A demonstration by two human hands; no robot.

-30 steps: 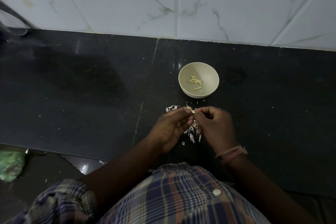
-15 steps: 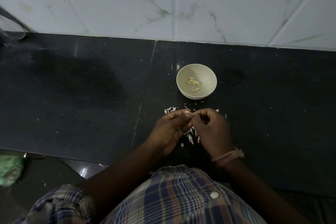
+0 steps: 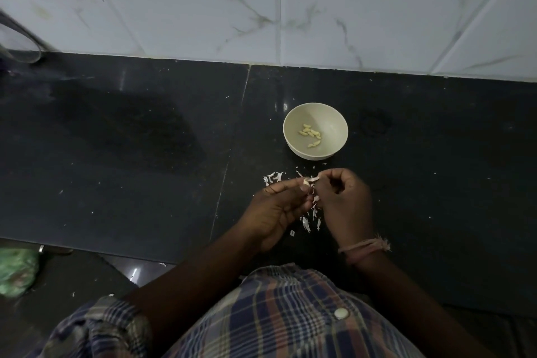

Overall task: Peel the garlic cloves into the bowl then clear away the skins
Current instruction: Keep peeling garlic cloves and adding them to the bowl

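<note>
While the left hand (image 3: 273,206) and right hand (image 3: 344,202) still pinch one garlic clove (image 3: 310,180), a pale skin strip now stands out; peeled cloves (image 3: 311,135) lie in the bowl (image 3: 334,125).

Your left hand (image 3: 276,209) and right hand (image 3: 344,206) meet over the dark counter (image 3: 145,168), and their fingertips cover most of the garlic clove (image 3: 310,180); only a pale sliver shows, perhaps partly skinned. Part of the skins (image 3: 309,221) lies hidden beneath your hands. The peeled cloves (image 3: 311,135) in the bowl (image 3: 331,113) are too small to count surely. At the left edge, a green bag (image 3: 16,273) and a blurred curved object (image 3: 20,46) are cut off. Your plaid shirt (image 3: 276,314) runs off the bottom edge.
</note>
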